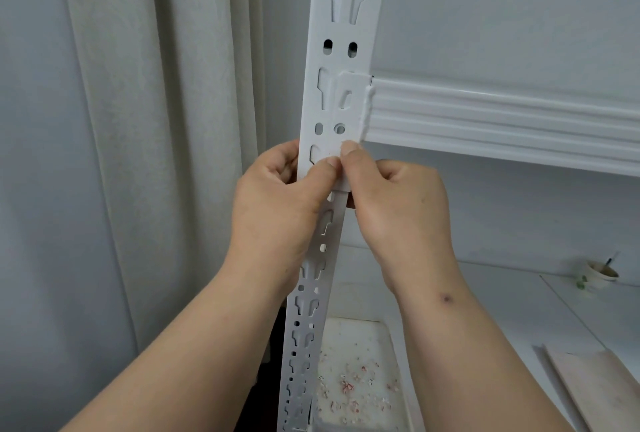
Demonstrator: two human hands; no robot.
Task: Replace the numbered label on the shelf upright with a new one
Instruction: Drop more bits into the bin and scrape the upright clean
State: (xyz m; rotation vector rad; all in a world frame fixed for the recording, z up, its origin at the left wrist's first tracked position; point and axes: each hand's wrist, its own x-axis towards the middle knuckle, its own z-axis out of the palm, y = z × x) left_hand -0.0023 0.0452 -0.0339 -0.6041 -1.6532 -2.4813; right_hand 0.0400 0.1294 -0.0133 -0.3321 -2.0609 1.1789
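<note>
We see both hands at the white slotted shelf upright (341, 60) just below the crossbeam (502, 119) — the left hand (277, 203) curled round its left edge, thumb on the face, the right hand (398, 203) pinching a white label (341, 185) against it, its number not legible.

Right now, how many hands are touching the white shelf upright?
2: the left hand grips the upright from its left side, the right hand pinches its front just below the shelf beam.
</note>
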